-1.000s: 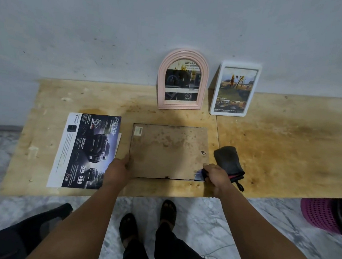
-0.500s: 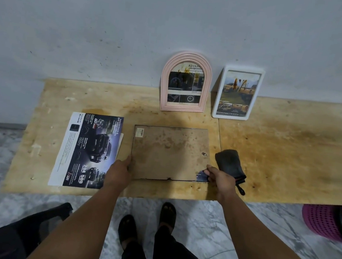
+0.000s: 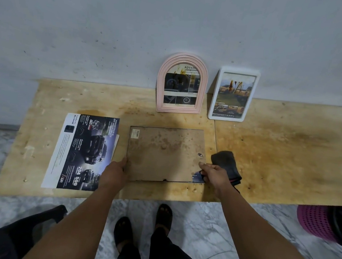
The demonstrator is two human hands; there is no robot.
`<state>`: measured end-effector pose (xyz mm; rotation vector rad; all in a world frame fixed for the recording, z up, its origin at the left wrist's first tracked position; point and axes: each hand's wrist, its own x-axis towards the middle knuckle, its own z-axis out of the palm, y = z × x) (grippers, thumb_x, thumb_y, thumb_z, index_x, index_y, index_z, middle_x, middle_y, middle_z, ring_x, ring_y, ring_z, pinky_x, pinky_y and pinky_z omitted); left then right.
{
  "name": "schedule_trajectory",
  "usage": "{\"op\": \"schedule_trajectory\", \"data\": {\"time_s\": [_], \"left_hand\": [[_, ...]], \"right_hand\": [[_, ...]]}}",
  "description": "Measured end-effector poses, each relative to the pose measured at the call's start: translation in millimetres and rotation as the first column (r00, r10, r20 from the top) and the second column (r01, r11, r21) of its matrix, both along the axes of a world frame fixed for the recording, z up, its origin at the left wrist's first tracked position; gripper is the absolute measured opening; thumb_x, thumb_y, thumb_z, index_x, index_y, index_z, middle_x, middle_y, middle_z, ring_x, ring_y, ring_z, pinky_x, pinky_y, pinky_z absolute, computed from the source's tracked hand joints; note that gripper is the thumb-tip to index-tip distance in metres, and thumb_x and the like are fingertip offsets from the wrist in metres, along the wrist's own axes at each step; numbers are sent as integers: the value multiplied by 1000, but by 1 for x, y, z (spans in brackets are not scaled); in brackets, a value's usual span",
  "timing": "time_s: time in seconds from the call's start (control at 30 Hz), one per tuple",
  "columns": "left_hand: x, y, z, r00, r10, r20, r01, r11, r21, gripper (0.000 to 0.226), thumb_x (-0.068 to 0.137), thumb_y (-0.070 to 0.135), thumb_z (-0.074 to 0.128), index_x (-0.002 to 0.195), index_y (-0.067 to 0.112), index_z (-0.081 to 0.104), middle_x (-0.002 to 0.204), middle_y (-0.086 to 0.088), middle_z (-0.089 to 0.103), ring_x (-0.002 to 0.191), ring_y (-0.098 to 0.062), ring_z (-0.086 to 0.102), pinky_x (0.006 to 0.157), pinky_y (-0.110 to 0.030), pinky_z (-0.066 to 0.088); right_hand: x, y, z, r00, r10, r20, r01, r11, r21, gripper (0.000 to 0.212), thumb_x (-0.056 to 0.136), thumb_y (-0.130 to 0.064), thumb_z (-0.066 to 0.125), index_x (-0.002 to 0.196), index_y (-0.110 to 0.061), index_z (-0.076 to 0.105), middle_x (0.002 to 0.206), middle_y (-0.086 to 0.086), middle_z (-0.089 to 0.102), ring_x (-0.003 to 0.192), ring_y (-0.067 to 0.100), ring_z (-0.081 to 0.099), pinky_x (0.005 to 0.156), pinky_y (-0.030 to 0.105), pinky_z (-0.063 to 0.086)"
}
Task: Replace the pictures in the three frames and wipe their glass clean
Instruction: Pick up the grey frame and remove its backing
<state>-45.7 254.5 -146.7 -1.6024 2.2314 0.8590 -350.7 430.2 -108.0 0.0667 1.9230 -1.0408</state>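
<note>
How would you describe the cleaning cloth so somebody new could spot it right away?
Start at the plywood board below the grey wall. The dark cloth lies bunched at the face-down frame's right edge, beside the right hand. It is the only soft, crumpled thing there.

The scene is dimly and evenly lit, with a cool grey cast on the wall [image 3: 113, 29]. A soft shadow falls on the wooden board [image 3: 288, 161] in front of the pink arched frame [image 3: 161, 82]. The wide-angle lens bends the board's edges and stretches the forearms. Detail is soft throughout, and small print is unreadable.
</note>
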Motion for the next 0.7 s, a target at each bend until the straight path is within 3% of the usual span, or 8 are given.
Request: {"op": "schedule_trajectory", "data": {"time_s": [0.1, 0.27, 0.47, 0.57, 0.63, 0.7], "left_hand": [[1, 0, 1, 1000, 14, -4, -14, 1000, 9, 65, 101, 11, 44, 162, 31, 29, 116, -14, 62, 96, -31, 64, 76, -38, 53], [0, 3, 4, 999, 32, -33, -32, 999, 6, 60, 102, 12, 44, 159, 28, 36, 104, -13, 61, 84, -25, 58, 68, -35, 45], [-2, 6, 9, 996, 71, -45, -72, 997, -1, 36, 103, 20, 50, 137, 18, 60, 101, -14, 64, 90, -34, 65, 72, -40, 51], [-2, 5, 9, 998, 62, -27, -62, 998, 6, 39, 101, 17, 50, 140, 17, 58, 104, -14, 65, 92, -33, 66, 74, -39, 52], [-2, 6, 10, 997, 79, -22, -79, 997, -6, 37, 102, 18, 49, 137, 16, 60, 101, -11, 64, 92, -32, 66, 79, -42, 55], [-3, 9, 11, 996, 86, -21, -86, 996, -17, 32, 104, 21, 45, 131, 15, 61, 96, -8, 62, 90, -31, 65, 78, -42, 54]], "right_hand": [[-5, -6, -5, 999, 33, -20, -32, 998, 61, 20, 99, -23, 67, 98, -3, 64, 78, 7, 66, 67, 17, 55, 63, 29, 46], [-7, -9, -12, 998, 55, -13, -53, 994, 97, 18, 103, -21, 58, 98, -4, 59, 82, 8, 62, 69, 17, 53, 63, 29, 43], [-7, 3, -7, 999, -22, 35, 20, 998, 62, 36, 103, -19, 57, 71, -5, 60, 66, 15, 56, 55, 20, 50, 68, 37, 42], [-5, 9, -3, 992, -114, 61, 115, 993, -15, 16, 97, -14, 66, 94, 2, 68, 73, 15, 65, 58, 19, 58, 64, 33, 48], [-1, 12, 2, 987, -143, 76, 150, 985, -84, 18, 99, -6, 62, 114, 4, 66, 83, 18, 68, 60, 21, 59, 60, 34, 50], [3, 13, 9, 985, -146, 93, 158, 978, -135, 22, 103, -3, 53, 122, 0, 63, 79, 19, 64, 59, 23, 55, 52, 35, 47]]}}
